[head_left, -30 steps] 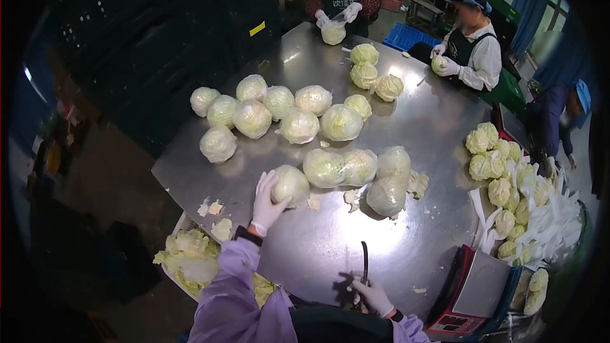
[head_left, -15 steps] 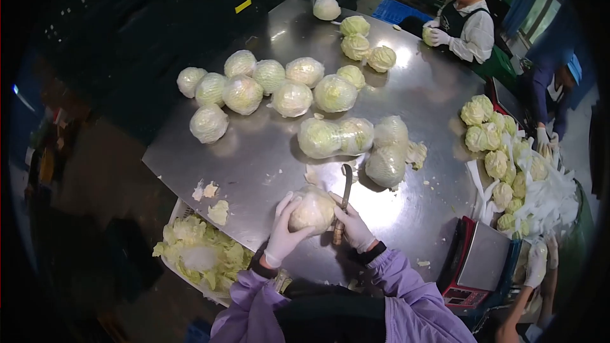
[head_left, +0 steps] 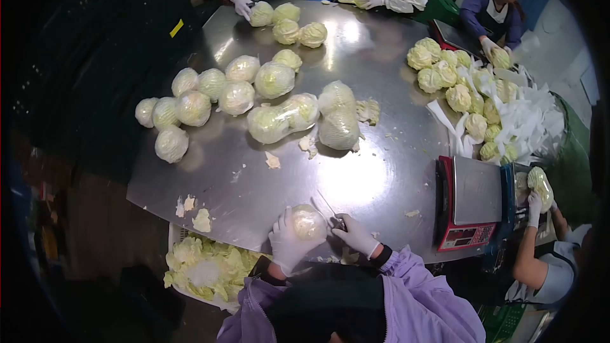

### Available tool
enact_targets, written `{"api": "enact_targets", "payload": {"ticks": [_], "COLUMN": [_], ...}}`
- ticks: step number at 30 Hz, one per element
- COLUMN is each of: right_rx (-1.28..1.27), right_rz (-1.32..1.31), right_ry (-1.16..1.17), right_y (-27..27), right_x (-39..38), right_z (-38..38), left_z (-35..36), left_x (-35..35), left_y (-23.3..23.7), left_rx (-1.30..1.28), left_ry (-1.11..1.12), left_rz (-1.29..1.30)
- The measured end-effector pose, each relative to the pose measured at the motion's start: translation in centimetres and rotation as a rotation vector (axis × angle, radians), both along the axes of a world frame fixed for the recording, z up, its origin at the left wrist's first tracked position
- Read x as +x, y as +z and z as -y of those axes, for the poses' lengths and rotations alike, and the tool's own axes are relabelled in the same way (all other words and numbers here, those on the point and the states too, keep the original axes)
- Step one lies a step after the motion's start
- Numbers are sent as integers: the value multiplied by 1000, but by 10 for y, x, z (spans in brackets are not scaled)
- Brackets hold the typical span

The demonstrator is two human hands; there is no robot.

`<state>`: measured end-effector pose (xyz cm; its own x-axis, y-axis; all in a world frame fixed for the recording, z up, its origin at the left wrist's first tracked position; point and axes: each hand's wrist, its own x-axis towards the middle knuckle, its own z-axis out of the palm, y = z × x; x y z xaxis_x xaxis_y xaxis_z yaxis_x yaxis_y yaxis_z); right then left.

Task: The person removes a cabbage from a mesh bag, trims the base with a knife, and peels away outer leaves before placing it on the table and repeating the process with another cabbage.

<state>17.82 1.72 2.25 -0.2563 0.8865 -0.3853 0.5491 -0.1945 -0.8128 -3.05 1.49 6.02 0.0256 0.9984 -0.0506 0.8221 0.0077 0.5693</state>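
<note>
My left hand [head_left: 289,244], in a white glove, is wrapped around the left side of a film-wrapped cabbage [head_left: 309,223] at the table's near edge. In my right hand [head_left: 357,236], also gloved, is a knife [head_left: 328,204]; its thin blade points up and away, just right of the cabbage. My fingers hide much of the knife's handle. Beyond my hands lie two wrapped pairs of cabbages, one pair [head_left: 283,119] lying crosswise and another [head_left: 338,116] lengthwise. Several single wrapped cabbages [head_left: 193,108] sit farther left.
A crate of trimmed leaves [head_left: 210,267] stands below the table edge at left. To the right is a red scale [head_left: 470,200], with piled cabbages [head_left: 459,97] and white netting [head_left: 530,121] beyond. Leaf scraps [head_left: 202,220] dot the metal table [head_left: 381,228]. Co-workers handle cabbages around it.
My view has swung right. The knife, upright with its handle toward me before, now slants with its blade tip pointing up-left. My right hand has come off the cabbage; my left still holds it.
</note>
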Motion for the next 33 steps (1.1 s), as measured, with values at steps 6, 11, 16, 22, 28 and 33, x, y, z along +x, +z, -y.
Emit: {"api": "enact_targets", "payload": {"ticks": [6, 11, 16, 22, 28, 33], "right_rx": [325, 245, 272, 330, 198, 175], "right_rz": [216, 360, 403, 408, 389, 370], "right_ry": [171, 144, 140, 175, 207, 191], "right_y": [59, 23, 25, 17, 17, 18], "right_x": [-1, -18, -25, -11, -10, -5], "right_z": [33, 19, -4, 3, -18, -2], "left_z": [-16, -19, -38, -48, -57, -63], "left_x": [12, 17, 6, 7, 3, 3], "left_y": [-9, -1, -13, -10, -14, -8], "left_rx": [75, 70, 12, -1, 0, -135], "left_ry": [6, -17, -1, -86, -105, -109], "left_rz": [-118, -149, -155, -64, -143, -16]}}
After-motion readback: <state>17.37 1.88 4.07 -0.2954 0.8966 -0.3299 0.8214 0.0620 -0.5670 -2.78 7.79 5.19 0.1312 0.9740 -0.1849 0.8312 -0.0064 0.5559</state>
